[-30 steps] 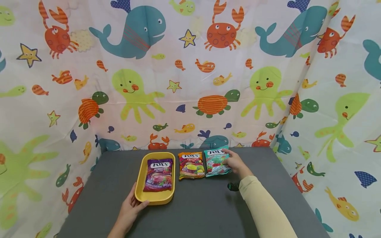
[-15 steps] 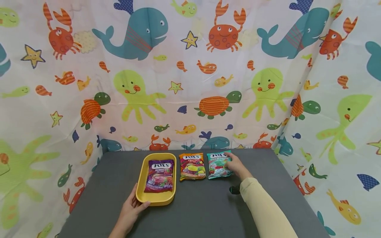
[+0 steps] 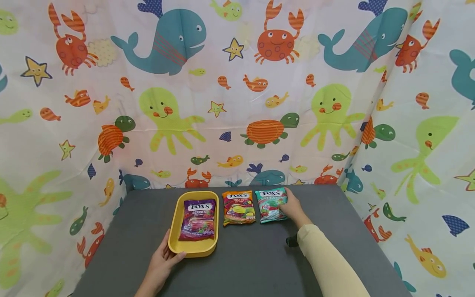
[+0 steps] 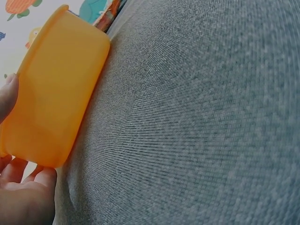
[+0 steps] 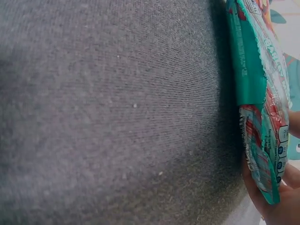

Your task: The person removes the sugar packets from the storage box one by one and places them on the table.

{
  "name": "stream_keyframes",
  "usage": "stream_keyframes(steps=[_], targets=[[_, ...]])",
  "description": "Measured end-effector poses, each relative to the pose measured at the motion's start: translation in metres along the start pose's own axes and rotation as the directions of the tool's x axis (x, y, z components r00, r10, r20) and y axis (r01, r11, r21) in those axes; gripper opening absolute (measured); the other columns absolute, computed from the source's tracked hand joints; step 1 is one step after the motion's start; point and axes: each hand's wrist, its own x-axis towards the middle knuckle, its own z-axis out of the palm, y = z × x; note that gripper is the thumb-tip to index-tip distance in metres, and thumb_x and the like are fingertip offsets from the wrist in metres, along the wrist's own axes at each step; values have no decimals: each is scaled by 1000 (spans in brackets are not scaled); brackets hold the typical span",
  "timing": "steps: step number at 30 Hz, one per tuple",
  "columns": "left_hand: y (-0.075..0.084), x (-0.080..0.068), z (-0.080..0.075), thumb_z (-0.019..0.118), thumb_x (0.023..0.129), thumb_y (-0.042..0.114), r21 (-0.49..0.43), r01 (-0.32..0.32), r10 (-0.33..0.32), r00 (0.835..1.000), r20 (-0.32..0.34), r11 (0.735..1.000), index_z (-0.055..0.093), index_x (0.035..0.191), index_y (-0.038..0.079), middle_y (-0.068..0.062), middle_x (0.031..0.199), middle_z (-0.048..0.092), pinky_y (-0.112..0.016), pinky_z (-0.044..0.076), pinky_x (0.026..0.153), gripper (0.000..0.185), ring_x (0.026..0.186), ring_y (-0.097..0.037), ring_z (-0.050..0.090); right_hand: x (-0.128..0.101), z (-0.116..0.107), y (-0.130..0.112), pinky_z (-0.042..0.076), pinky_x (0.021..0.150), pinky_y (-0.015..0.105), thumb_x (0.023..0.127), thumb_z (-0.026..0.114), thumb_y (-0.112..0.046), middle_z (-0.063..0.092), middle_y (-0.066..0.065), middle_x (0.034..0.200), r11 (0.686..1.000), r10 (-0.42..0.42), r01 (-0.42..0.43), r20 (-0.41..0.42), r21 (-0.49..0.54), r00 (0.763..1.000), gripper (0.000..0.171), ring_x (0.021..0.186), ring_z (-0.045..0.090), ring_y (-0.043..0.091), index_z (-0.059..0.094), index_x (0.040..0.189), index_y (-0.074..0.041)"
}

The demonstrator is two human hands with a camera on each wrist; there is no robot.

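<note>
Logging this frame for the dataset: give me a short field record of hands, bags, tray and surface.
left hand: grips the near corner of the yellow tray
right hand: holds the right edge of the green candy bag
purple candy bag: lies flat inside the tray
orange candy bag: on the table between tray and green bag
surface: grey table
backdrop: sea-animal print curtain

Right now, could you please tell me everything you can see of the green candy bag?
The green bag is a glossy plastic Fox's candy packet, teal with red and white print and crimped ends. It is sealed, as far as shows, and lies on the grey table, rightmost of three packets, beside the orange bag. The right hand grips its right edge, which the right wrist view shows slightly raised.
</note>
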Motion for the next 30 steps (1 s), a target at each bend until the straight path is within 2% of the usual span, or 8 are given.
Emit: stream_keyframes(steps=[9, 19, 25, 30], targets=[[-1, 1, 2, 77, 92, 25, 0, -7, 7, 1000, 2, 1000, 3, 164, 23, -10, 170, 10, -42, 30, 115, 103, 154, -34, 19, -8, -1, -1, 39, 112, 59, 90, 68, -11, 40, 28, 154, 1000, -20, 19, -38, -24, 999, 83, 137, 43, 44, 23, 158, -1], [0, 2, 2, 77, 91, 25, -4, 12, -12, 1000, -17, 1000, 2, 164, 23, -10, 170, 7, -45, 28, 118, 104, 155, -34, 17, -19, -11, -19, 37, 113, 63, 94, 63, -12, 38, 31, 152, 999, 18, -9, -190, 45, 982, 73, 141, 37, 48, 27, 156, 0], [-3, 2, 1, 76, 92, 24, -9, 21, -21, 1000, -17, 1000, 2, 164, 22, -11, 170, 7, -46, 28, 118, 104, 155, -34, 17, -30, -14, -35, 36, 114, 62, 97, 60, -15, 37, 27, 156, 996, 32, -16, -188, 89, 982, 69, 143, 36, 45, 27, 157, -2], [-1, 2, 1, 78, 91, 25, -7, 14, -15, 1000, -16, 1000, 2, 164, 22, -10, 170, 8, -46, 27, 119, 105, 155, -34, 17, -35, -9, -46, 43, 109, 60, 98, 61, -20, 40, 25, 155, 988, 33, -6, -177, 152, 984, 72, 138, 43, 43, 24, 159, -8]])
